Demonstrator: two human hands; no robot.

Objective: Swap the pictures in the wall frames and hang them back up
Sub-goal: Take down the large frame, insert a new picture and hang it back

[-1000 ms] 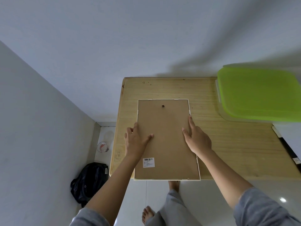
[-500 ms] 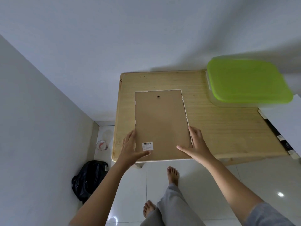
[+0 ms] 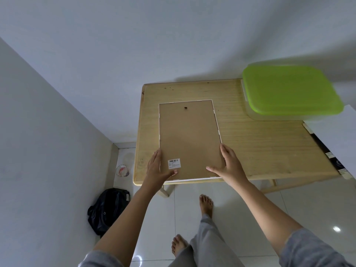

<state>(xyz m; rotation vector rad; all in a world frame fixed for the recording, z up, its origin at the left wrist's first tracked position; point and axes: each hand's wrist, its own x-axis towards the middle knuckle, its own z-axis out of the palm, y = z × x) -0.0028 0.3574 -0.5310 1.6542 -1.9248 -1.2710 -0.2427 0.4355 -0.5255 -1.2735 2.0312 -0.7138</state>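
White-rimmed picture frame [image 3: 189, 139] with brown backing, just one, lies face down at the front edge of the pale wooden table [image 3: 269, 151]. Two hands flank its near corners, left hand [image 3: 156, 169] and right hand [image 3: 230, 164], fingers straight, thumbs on the backing. One green-lidded plastic box [image 3: 289, 91] stands far right

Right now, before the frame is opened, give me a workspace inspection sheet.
Surface: light wooden table against the wall.
Job's things: picture frame lies face down, brown backing up, barcode sticker near the front edge.
Clutter: green-lidded container at the far right; flat white item over the right edge.
Hands: left hand and right hand rest on the frame's near sides, fingers straight.
Cables: nothing seen.
Surroundings: white walls, tiled floor, black bag beside the table.
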